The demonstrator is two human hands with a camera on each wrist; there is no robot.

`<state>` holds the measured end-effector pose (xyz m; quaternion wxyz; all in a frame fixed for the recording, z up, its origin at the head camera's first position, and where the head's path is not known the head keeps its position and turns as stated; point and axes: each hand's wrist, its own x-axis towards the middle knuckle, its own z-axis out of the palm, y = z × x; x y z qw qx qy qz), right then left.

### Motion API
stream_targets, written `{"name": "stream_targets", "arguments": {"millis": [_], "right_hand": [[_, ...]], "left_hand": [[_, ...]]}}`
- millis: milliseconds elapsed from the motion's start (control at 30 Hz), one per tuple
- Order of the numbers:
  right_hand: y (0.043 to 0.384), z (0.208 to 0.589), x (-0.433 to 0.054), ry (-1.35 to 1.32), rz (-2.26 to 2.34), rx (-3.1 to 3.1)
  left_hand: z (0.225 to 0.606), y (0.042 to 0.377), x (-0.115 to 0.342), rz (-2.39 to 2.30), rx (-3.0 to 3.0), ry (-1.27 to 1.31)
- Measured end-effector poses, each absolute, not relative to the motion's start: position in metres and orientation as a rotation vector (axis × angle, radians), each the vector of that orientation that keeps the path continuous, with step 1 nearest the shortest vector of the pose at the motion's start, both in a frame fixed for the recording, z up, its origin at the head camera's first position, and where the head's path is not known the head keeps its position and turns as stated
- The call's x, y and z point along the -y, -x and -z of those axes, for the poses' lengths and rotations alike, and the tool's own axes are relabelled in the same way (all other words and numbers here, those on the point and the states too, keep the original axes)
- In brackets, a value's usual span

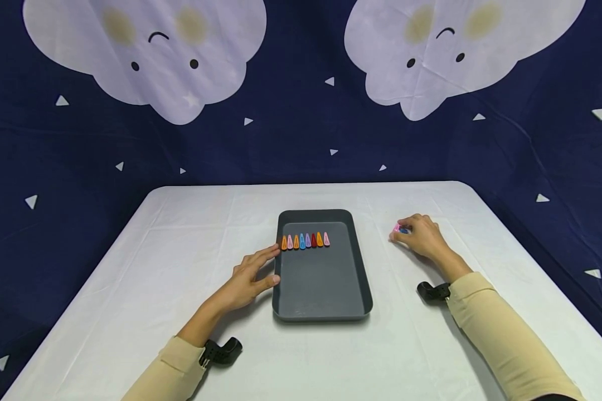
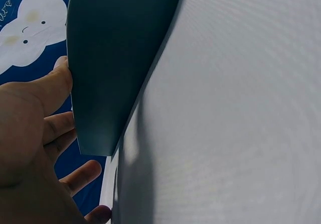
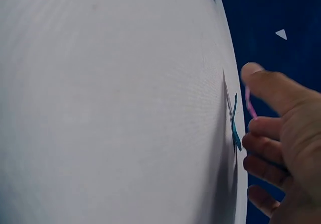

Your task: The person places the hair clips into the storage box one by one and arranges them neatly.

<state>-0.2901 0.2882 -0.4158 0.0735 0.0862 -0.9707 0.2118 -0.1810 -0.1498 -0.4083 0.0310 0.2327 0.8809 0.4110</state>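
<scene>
A row of several snap hair clips (image 1: 302, 241) in orange, pink, blue, purple and red lies across the upper part of a grey tray (image 1: 321, 284). My left hand (image 1: 246, 284) touches the tray's left side with fingers and thumb extended; the left wrist view shows the thumb at the rim. Right of the tray, my right hand (image 1: 423, 236) pinches a pink hair clip (image 3: 249, 103) between thumb and index finger. Close by on the tabletop is a blue hair clip (image 3: 235, 133), partly hidden by the hand in the head view.
A white cloth (image 1: 190, 267) covers the table, with the tray near its middle. Behind the table hangs a dark blue backdrop (image 1: 291, 156) with clouds and small white triangles. Each wrist wears a black device (image 1: 222, 352).
</scene>
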Motion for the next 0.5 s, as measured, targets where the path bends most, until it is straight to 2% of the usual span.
{"name": "stream_targets", "arguments": {"millis": [500], "right_hand": [[0.287,0.394,-0.264,-0.409,-0.753,2.839]], "left_hand": [[0.408,0.181,0.149,-1.263,-2.717,-0.723]]}}
